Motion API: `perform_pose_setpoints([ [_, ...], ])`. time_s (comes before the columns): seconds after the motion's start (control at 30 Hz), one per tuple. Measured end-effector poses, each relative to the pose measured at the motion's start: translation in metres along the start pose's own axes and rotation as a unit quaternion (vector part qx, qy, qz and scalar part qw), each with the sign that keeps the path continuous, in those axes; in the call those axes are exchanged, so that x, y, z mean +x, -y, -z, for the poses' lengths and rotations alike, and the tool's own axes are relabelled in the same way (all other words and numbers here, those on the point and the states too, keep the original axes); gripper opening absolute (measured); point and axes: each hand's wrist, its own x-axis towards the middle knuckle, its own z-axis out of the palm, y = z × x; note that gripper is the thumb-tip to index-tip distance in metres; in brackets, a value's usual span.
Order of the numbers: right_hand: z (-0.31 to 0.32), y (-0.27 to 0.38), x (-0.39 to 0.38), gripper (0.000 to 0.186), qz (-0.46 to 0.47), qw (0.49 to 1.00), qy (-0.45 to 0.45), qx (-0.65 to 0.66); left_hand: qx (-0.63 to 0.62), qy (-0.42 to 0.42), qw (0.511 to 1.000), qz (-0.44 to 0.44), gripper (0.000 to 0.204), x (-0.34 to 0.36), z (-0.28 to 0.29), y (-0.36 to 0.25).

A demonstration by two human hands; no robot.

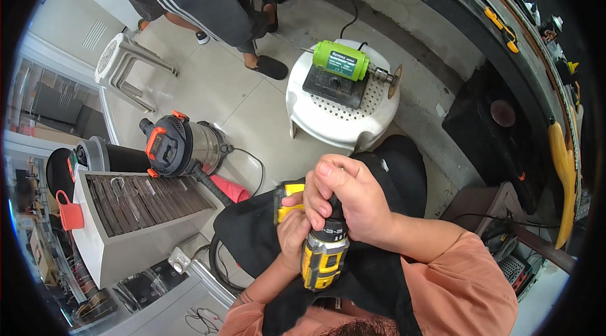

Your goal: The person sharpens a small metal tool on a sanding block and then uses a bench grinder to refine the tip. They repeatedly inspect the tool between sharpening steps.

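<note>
Above my lap I hold a yellow and black cordless drill (pixel 324 265), its motor end toward me and its chuck end away. My left hand (pixel 292 236) is closed around the handle, beside the yellow battery pack (pixel 288 202). Wrapped about the black chuck at the front, my right hand (pixel 344 191) hides most of it. Whether a bit sits in the chuck cannot be seen. In front of me a green bench motor (pixel 341 61) on a black base rests on a white plastic stool (pixel 341 127); a thin disc (pixel 395 81) is mounted at its right end.
To the left stand a shop vacuum (pixel 173 146) and a white bin of dark slats (pixel 142 203) with a red cup (pixel 69 211) on its side. Stacked stools (pixel 126 64) are farther back. A person (pixel 208 1) stands ahead. Tools line the curved bench (pixel 505 33) at right.
</note>
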Motion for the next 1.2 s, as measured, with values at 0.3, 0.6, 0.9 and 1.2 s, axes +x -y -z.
perform_pose_setpoints([
  [0.3,0.007,-0.001,-0.013,0.034,-0.115,0.992,-0.045,0.028,-0.152,0.028,0.976,0.155,0.039,-0.038,-0.008,0.007],
  [0.6,0.025,-0.015,-0.024,0.026,-0.065,0.993,0.089,0.045,-0.505,-0.037,0.814,0.285,0.046,-0.039,-0.021,-0.016],
  [0.9,0.029,-0.022,-0.028,0.039,0.023,0.989,0.003,0.144,-0.639,-0.044,0.706,0.3,0.067,-0.046,-0.02,-0.014],
  [1.2,0.03,-0.01,-0.031,0.037,0.044,0.99,0.025,0.132,-0.556,-0.043,0.797,0.233,0.048,-0.046,-0.032,-0.009],
])
